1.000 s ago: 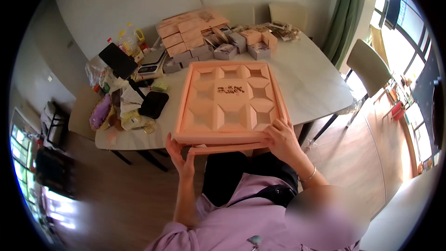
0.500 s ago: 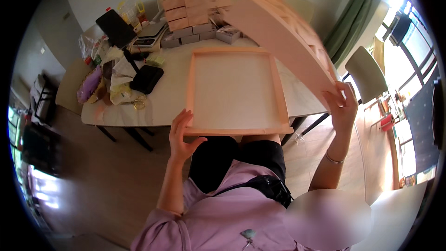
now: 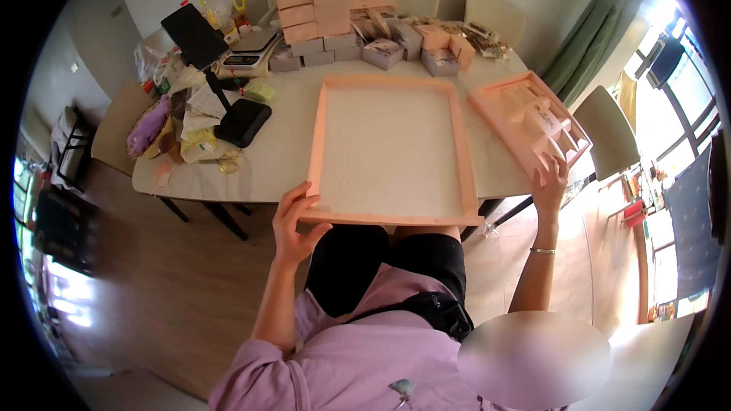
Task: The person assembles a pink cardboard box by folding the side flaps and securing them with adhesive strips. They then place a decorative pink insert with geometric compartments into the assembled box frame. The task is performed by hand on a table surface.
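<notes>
A large, shallow, peach-coloured cardboard box piece with raised sides and a pale middle lies on the table before me, its near side at the table's edge. My left hand is at its near left corner, fingertips against the side and thumb spread away from it. To the right, a peach box with inner compartments rests slanted on the table, inside facing up. Pale pieces show in its compartments. My right hand grips the near end of this box, fingers over its rim.
Stacked peach and grey boxes line the back of the table. On the left are a black tablet stand, a scale, gold-handled scissors, papers and bags. A chair stands beyond the right edge.
My right hand has lowered the compartment box from a raised, tilted position onto the table's right side, uncovering the boxes at the back right. My left hand stays at the corner.
</notes>
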`<state>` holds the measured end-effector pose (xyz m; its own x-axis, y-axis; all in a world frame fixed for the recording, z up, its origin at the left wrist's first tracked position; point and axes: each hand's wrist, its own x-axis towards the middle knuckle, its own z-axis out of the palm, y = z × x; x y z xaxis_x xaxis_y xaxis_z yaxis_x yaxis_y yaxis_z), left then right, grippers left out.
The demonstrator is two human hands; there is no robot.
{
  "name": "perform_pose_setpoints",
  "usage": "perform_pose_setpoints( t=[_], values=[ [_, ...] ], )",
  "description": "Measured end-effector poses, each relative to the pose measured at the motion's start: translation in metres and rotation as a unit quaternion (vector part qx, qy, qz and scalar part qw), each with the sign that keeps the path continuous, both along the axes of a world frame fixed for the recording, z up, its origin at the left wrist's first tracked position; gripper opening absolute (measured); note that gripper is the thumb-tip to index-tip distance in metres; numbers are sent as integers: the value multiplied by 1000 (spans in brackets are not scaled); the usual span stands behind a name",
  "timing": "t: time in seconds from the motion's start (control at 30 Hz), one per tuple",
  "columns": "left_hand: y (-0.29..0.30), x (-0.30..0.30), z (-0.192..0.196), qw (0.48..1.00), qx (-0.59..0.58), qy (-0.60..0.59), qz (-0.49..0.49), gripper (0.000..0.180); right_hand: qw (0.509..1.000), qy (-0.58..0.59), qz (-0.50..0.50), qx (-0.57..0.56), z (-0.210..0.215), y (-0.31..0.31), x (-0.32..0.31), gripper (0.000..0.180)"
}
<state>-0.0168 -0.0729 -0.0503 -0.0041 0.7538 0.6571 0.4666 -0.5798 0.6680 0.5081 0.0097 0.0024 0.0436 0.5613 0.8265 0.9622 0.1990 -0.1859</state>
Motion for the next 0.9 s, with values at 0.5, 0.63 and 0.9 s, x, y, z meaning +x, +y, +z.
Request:
perform_pose_setpoints(
  t=[0.5, 0.63, 0.9],
  values=[
    [6, 8, -1, 997, 37, 54, 48, 52, 976, 175, 117, -50, -39, -68, -81, 18],
    [5, 7, -2, 996, 35, 59, 51, 51, 942, 228, 212, -125, -26, -82, -107, 26],
    [15, -25, -1, 998, -9, 65, -2, 52, 887, 16, 355, -297, -1, -63, -98, 37]
  ],
)
